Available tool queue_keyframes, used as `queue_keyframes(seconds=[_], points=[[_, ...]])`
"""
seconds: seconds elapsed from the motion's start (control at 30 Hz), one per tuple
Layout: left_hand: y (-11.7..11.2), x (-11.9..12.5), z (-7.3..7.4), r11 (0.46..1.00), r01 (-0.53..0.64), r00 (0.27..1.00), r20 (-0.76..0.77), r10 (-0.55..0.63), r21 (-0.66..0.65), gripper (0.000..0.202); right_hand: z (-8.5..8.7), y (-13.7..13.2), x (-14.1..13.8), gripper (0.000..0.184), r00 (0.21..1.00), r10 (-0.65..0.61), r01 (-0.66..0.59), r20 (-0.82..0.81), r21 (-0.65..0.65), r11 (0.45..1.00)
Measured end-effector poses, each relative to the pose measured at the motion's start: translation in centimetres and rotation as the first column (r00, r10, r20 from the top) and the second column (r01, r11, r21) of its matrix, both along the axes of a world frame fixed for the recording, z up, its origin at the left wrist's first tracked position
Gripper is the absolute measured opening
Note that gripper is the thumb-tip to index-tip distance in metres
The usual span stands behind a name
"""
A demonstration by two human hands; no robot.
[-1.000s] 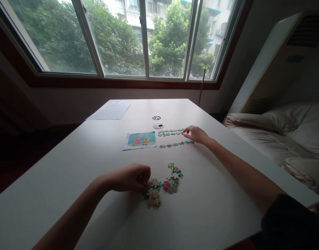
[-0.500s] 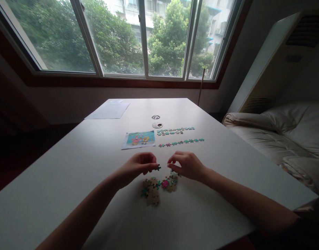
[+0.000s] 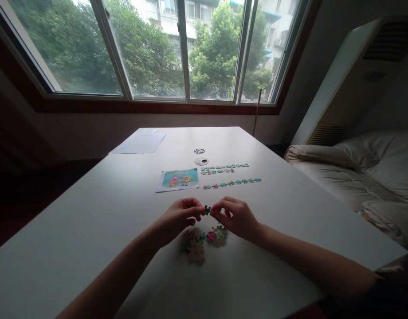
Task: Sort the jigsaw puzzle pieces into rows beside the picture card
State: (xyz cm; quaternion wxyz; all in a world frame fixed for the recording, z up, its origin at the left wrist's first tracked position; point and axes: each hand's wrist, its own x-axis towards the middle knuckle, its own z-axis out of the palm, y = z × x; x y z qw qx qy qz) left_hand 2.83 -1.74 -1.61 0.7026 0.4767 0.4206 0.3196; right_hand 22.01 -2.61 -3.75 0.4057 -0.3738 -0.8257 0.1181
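One dark green puzzle piece sits in the gap between our left hand and our right hand, raised above the white table. Our left thumb and forefinger are pinched together on its left edge, with the other fingers curled in. On the opposite edge our right thumb and forefinger come nearly together, close enough to touch it; we cannot tell whether they grip it too. Just on our side of the left hand, below its fingers, lies a heap of loose pieces, many with their brown backs up. A smaller heap, with a pink piece in it, lies below our right fingers, which partly cover it. Straight beyond our left hand we see a cartoon picture sheet. Beyond our right hand runs a single row of pieces, and past that, farther from us, two closely set rows.
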Motion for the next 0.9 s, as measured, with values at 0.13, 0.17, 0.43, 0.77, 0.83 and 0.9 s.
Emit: queue_keyframes(seconds=[0.13, 0.17, 0.43, 0.77, 0.83, 0.9], points=[[-0.1, 0.0, 0.1, 1.0, 0.023, 0.999, -0.032, -0.024, -0.015, 0.02, -0.2, 0.1, 0.0, 0.012, 0.999, 0.011, -0.01, -0.039, 0.022, 1.0], [-0.2, 0.0, 0.1, 0.999, 0.03, 0.999, -0.04, -0.031, -0.018, 0.019, -0.2, 0.2, 0.1, 0.011, 0.999, 0.008, -0.007, -0.042, 0.033, 0.999], [0.4, -1.0, 0.1, 0.969, 0.159, 0.964, -0.242, -0.11, 0.19, 0.024, 0.3, 1.2, 1.2, 0.009, 0.998, 0.009, 0.002, -0.064, 0.176, 0.984], [0.6, -4.2, 2.0, 0.689, 0.664, 0.503, -0.856, -0.124, 0.29, 0.02, 0.6, 1.3, 1.6, 0.01, 0.991, -0.014, 0.033, -0.132, 0.15, 0.988], [0.5, -4.2, 2.0, 0.683, 0.675, 0.483, -0.867, -0.124, 0.279, 0.019, 0.5, 1.5, 1.5, 0.011, 0.993, -0.027, 0.041, -0.112, 0.125, 0.991], [0.5, -4.2, 1.9, 0.679, 0.685, 0.471, -0.872, -0.134, 0.265, 0.018, 0.4, 1.8, 1.4, 0.012, 0.997, -0.047, 0.051, -0.067, 0.07, 0.996]])
